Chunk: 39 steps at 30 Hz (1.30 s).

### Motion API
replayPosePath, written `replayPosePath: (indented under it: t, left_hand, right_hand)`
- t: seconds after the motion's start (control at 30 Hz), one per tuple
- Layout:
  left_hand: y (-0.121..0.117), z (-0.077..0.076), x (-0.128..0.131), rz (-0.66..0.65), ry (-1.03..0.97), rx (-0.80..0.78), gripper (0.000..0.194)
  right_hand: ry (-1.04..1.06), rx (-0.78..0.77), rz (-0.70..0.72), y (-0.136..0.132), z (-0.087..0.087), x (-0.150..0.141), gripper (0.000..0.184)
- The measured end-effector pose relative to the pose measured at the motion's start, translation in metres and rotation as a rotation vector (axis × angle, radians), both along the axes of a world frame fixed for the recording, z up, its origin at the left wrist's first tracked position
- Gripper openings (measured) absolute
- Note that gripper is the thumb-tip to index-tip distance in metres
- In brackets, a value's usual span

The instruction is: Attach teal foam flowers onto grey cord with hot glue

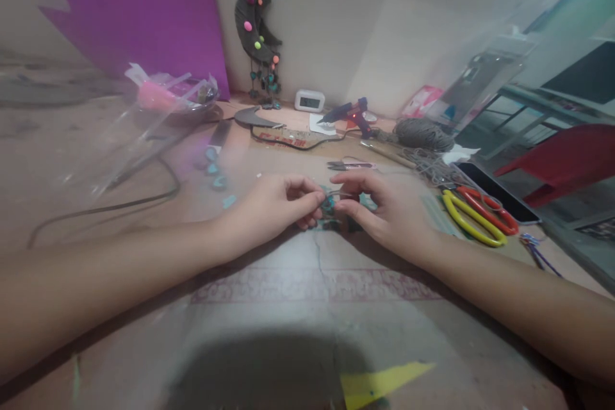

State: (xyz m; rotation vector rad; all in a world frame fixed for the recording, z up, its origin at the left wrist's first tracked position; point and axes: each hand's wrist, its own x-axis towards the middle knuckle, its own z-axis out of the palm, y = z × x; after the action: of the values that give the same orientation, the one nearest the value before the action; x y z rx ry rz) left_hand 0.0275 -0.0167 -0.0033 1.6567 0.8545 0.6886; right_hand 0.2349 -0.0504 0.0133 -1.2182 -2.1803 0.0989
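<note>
Left grip (287, 205) pinches one teal piece (329, 203); right grip (382, 208), spread, flanks one cord (342, 193).

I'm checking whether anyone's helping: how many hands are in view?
2: the left hand and the right hand, with a small teal piece between them. No others show.

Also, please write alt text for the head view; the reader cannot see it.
A person's left hand and right hand handle a small teal piece with thin grey cord above a pale tabletop. Beyond them are a blue glue gun, a grey yarn bundle and a dark moon-shaped hanging.
</note>
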Motion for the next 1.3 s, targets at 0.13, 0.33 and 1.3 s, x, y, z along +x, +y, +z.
replayPosePath:
  t: [0.13, 0.33, 1.3]
  left_hand:
    - [0.000, 0.000, 0.000, -0.003, 0.002, -0.010, 0.026]
    - [-0.002, 0.003, 0.000, 0.010, 0.002, -0.009, 0.019]
    - [-0.003, 0.000, 0.000, 0.021, 0.015, 0.050, 0.017]
  right_hand:
    - [0.016, -0.020, -0.014, 0.000, 0.000, 0.000, 0.010]
    - [0.088, -0.135, 0.010, -0.002, -0.001, -0.003, 0.013]
    - [0.366, -0.421, 0.052, 0.001, -0.012, -0.005, 0.019]
